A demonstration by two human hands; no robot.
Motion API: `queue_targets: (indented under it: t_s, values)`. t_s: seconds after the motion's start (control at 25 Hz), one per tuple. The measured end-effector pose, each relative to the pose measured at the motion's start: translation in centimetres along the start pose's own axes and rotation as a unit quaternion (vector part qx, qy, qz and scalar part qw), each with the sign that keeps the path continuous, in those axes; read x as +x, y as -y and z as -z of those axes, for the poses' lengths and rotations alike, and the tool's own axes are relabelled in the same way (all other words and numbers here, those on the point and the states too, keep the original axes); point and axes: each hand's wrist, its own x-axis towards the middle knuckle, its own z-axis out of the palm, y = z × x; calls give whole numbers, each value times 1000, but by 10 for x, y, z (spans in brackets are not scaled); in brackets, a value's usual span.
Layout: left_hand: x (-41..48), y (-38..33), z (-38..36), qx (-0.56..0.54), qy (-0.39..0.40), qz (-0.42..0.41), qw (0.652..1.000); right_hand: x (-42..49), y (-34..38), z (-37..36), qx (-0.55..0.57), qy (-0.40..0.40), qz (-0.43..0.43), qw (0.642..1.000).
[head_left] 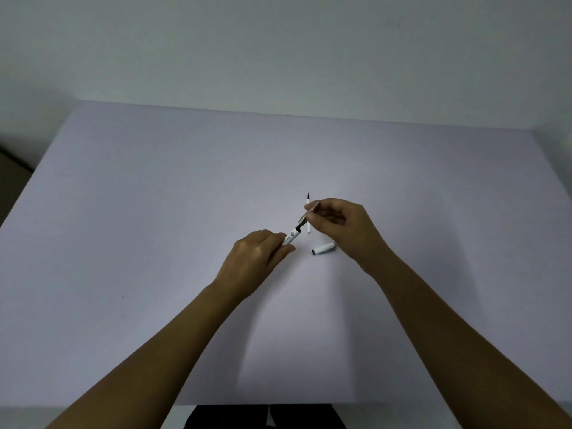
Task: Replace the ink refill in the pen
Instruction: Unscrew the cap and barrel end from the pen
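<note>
The left hand [260, 258] is gripping the white pen barrel [291, 238], its long axis slanting up toward the right hand [340, 226], which is pinching a thin refill [309, 215] at the barrel's mouth. Just right of the barrel, a cap [323, 248] and a spare refill [308, 212] are lying on the table [154, 212] — wide bare surface all around.

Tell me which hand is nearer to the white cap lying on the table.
Right. The right hand is just above and beside the white cap, its heel almost over the cap's far end. The left hand sits farther off, holding the pen barrel.
</note>
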Motion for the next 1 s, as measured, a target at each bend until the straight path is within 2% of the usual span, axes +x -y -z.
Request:
queue_targets:
  t_s: [0.16, 0.28, 0.4, 0.48, 0.6, 0.8, 1.0]
  values:
    - [-4, 5, -4, -1, 13, 9, 1000, 4, -5, 8, 199, -26, -41, 979]
    - [-6, 9, -5, -1, 16, 22, 1000, 11, -30, 16, 327, -144, -116, 927]
    - [-2, 10, -4, -4, 10, 28, 1000, 10, -87, 8, 278, -239, -228, 902]
    - [1, 11, -3, -5, 9, 29, 1000, 8, -129, -1, 172, -281, -288, 899]
    - [4, 12, -2, -7, 13, 30, 999, 11, -169, -11, 35, -304, -326, 895]
    - [2, 16, -4, -9, 23, 39, 999, 27, -194, -20, 48, -298, -336, 892]
    - [-1, 16, -6, -12, 24, 49, 998, 32, -180, -22, 49, -304, -331, 892]
